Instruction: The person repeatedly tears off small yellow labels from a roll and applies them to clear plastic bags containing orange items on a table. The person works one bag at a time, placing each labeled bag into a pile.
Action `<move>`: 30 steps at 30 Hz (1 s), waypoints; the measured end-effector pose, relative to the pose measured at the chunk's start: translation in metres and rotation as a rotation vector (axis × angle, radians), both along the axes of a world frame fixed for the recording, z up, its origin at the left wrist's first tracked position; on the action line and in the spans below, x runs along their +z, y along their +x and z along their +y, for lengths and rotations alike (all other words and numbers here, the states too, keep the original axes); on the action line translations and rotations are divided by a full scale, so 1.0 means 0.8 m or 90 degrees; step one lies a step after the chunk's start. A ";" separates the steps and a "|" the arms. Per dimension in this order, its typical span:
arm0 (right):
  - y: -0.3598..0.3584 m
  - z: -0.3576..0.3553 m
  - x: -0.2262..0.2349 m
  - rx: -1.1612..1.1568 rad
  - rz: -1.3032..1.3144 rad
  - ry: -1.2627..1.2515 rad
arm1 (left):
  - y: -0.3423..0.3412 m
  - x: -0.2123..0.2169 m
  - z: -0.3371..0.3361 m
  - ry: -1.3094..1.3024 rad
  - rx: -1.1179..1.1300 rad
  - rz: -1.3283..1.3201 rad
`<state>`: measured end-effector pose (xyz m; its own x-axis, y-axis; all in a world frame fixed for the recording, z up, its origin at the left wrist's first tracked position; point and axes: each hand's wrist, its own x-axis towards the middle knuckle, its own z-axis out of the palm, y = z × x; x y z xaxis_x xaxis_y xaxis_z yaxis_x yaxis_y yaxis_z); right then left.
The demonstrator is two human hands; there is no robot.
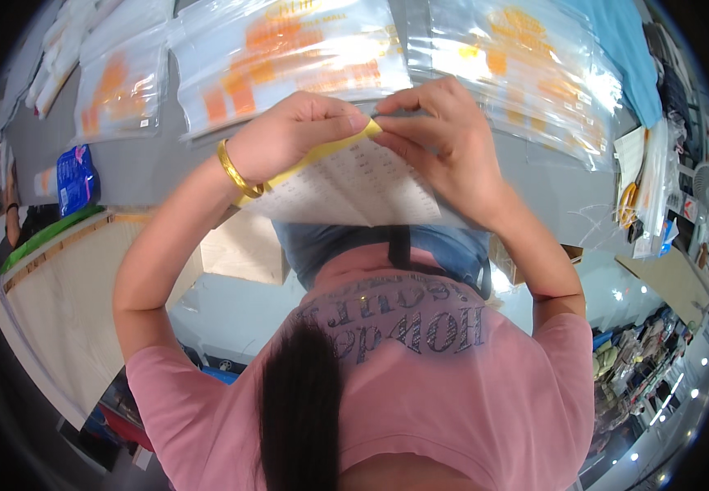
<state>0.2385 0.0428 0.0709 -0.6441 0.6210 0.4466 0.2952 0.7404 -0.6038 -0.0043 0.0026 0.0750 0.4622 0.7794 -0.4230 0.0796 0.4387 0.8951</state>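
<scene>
Dark hair [301,409] and a pink shirt [452,385] fill the frame from 5 to 7 o'clock, nearest the lens; both forearms rise from there toward the centre. Left hand [293,131], with a gold bangle [236,170] at the wrist, is closed in a pinch on the yellow top edge of a printed sheet [354,184]. Right hand [444,139] meets it at about 12 o'clock of centre, fingers likewise clamped on the same edge, thumb tips almost touching. That sheet hangs down from the pinch toward the body, held clear of the grey table [150,164]. Clear plastic bags with orange print [289,57] lie on the table beyond the hands from 10 to 2 o'clock; a blue packet [74,176] sits at 9 o'clock, and scissors [628,200] at 3 o'clock. Judgement: the step in hand appears to be parting or peeling the sheet's top edge. A next move would call for a steady pull from one hand while the other anchors, kept even so the paper does not tear.
</scene>
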 end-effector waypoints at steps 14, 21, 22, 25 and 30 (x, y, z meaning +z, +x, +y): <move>0.020 0.079 0.018 -0.256 0.139 -0.441 | 0.019 -0.066 0.042 0.821 -0.114 0.444; 0.010 0.115 -0.080 -0.192 0.025 -0.404 | 0.016 -0.081 0.028 0.819 -0.120 0.526; 0.006 0.115 -0.084 -0.195 -0.003 -0.383 | 0.018 -0.080 0.029 0.822 -0.112 0.530; -0.009 0.111 -0.079 -0.208 -0.067 -0.258 | 0.025 -0.076 0.038 0.818 -0.137 0.564; -0.016 0.111 -0.068 -0.285 -0.217 0.064 | 0.026 -0.075 0.047 0.800 -0.163 0.570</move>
